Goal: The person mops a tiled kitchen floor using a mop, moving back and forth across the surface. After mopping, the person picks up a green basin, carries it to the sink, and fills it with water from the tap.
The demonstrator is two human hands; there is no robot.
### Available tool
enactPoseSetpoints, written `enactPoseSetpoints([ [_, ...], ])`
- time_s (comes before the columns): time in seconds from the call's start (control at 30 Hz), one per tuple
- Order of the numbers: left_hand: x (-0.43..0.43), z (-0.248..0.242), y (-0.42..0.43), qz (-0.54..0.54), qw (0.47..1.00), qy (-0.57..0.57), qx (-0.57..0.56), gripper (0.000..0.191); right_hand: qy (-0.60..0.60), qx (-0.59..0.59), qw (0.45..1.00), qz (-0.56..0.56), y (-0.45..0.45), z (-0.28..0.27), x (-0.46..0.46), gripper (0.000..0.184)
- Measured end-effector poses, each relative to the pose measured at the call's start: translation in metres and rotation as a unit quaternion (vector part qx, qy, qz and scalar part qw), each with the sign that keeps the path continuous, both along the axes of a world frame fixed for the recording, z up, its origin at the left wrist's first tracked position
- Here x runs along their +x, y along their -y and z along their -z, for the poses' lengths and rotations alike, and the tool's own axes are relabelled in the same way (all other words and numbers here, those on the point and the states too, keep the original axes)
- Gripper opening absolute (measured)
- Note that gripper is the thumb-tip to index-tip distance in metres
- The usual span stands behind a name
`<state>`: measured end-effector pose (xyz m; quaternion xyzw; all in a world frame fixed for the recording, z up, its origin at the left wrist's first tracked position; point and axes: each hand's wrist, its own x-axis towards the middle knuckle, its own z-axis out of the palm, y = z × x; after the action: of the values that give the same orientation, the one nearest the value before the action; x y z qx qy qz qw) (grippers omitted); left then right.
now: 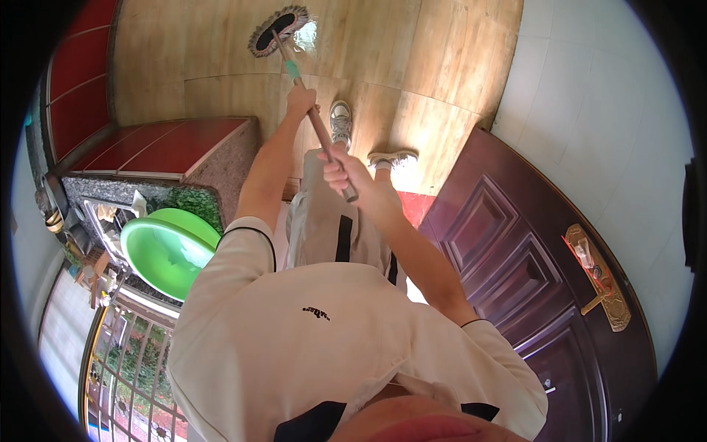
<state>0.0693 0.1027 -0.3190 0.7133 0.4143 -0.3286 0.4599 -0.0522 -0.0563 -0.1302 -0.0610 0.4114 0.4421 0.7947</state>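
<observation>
A mop with a long metal handle (pixel 321 131) runs from the middle of the picture up to the top, where its oval fringed head (pixel 278 31) lies flat on the wood-patterned tile floor (pixel 232 41). My left hand (pixel 301 101) is closed round the middle of the handle, just below a green sleeve on it. Close to the handle's near end, in front of my body, my right hand (pixel 348 175) grips it. Shiny reflections lie on the floor beside the mop head. My two shoes stand below the mop head, either side of the handle's line.
Red-tiled cabinets (pixel 160 146) and a stone counter with green basins (pixel 165 254) over the sink stand at the left. A dark panelled door (pixel 519 265) with a brass handle (pixel 602 293) is at the right, next to a white tiled wall (pixel 591 99). A barred window (pixel 132 364) shows lower left.
</observation>
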Motion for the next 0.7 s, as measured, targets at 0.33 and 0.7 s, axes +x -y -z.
enactPoseSetpoints([
  [0.33, -0.120, -0.032, 0.054, 0.215, 0.975, -0.049, 0.003, 0.035, -0.045, -0.134, 0.988, -0.055, 0.037, -0.041, -0.113, 0.030],
  [0.7, -0.189, 0.004, 0.120, 0.209, 0.978, -0.007, 0.001, 0.032, -0.076, -0.102, 0.991, 0.049, 0.099, -0.052, -0.181, 0.031],
])
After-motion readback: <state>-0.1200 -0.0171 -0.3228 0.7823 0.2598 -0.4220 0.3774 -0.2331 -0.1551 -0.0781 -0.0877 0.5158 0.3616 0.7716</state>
